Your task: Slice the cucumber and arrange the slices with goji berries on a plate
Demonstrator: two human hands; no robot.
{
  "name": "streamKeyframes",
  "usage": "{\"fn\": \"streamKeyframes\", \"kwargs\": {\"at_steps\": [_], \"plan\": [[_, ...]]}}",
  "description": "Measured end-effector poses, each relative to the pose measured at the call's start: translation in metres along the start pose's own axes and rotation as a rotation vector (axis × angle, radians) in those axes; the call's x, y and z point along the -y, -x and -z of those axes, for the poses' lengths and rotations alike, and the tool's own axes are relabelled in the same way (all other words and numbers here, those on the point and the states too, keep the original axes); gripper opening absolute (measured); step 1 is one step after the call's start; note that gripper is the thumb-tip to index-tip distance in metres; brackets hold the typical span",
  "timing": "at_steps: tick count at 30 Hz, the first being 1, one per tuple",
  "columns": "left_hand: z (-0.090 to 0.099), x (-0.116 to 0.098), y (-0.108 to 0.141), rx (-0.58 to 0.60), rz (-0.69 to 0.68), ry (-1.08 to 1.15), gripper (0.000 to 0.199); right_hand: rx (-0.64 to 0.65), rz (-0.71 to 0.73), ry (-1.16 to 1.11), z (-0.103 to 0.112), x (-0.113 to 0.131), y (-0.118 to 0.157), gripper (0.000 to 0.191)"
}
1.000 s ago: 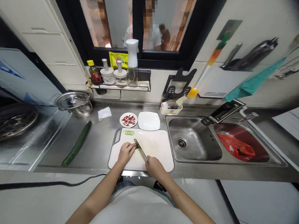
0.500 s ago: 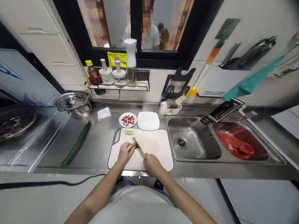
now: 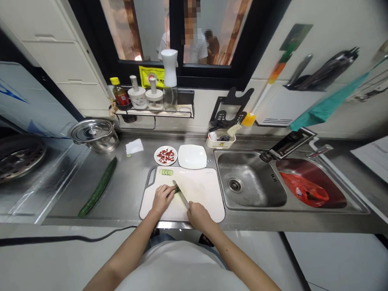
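On the white cutting board point(image 3: 199, 205), my left hand point(image 3: 163, 198) is closed over a short piece of cucumber point(image 3: 177, 190), most of it hidden under the fingers. My right hand point(image 3: 198, 215) grips the handle of a knife point(image 3: 182, 195), whose blade points away from me and lies right against the cucumber piece. Several overlapping cucumber slices point(image 3: 166, 172) rest near the board's upper left corner. Beyond the board stand a small plate of chopped red pieces point(image 3: 165, 155) and a bare white plate point(image 3: 192, 156).
A whole cucumber point(image 3: 99, 188) lies on the steel counter at left, near a lidded pot point(image 3: 95, 134) and a white paper point(image 3: 134, 146). To the right is a double sink point(image 3: 254, 203) with a red plastic bag point(image 3: 305, 190). A seasoning rack point(image 3: 154, 113) hangs behind.
Almost nothing differs. Both hands, the knife and the cucumber piece stay in nearly the same place; the whole view has shifted very slightly.
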State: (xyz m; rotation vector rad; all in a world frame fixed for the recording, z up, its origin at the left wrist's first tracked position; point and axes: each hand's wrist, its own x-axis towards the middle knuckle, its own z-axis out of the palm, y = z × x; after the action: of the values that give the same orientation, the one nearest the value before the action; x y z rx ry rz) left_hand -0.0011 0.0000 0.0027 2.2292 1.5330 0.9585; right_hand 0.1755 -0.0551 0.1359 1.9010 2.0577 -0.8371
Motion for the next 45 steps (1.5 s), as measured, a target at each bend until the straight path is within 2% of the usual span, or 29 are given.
{"fn": "streamKeyframes", "kwargs": {"at_steps": [12,22,35,45], "plan": [[-0.001,0.000,0.000,0.008,-0.012,-0.011,0.027,-0.018,0.008,0.003,0.001,0.009,-0.022,0.032],[-0.004,0.002,0.000,-0.002,-0.010,0.000,0.026,-0.011,-0.003,0.010,-0.009,-0.001,-0.011,0.031],[-0.005,0.002,-0.001,0.006,-0.018,0.005,0.026,-0.023,-0.009,0.016,-0.005,0.009,-0.026,0.032],[-0.003,-0.001,-0.001,0.002,-0.010,0.003,0.026,-0.019,-0.009,0.019,-0.013,0.000,-0.015,0.031]]}}
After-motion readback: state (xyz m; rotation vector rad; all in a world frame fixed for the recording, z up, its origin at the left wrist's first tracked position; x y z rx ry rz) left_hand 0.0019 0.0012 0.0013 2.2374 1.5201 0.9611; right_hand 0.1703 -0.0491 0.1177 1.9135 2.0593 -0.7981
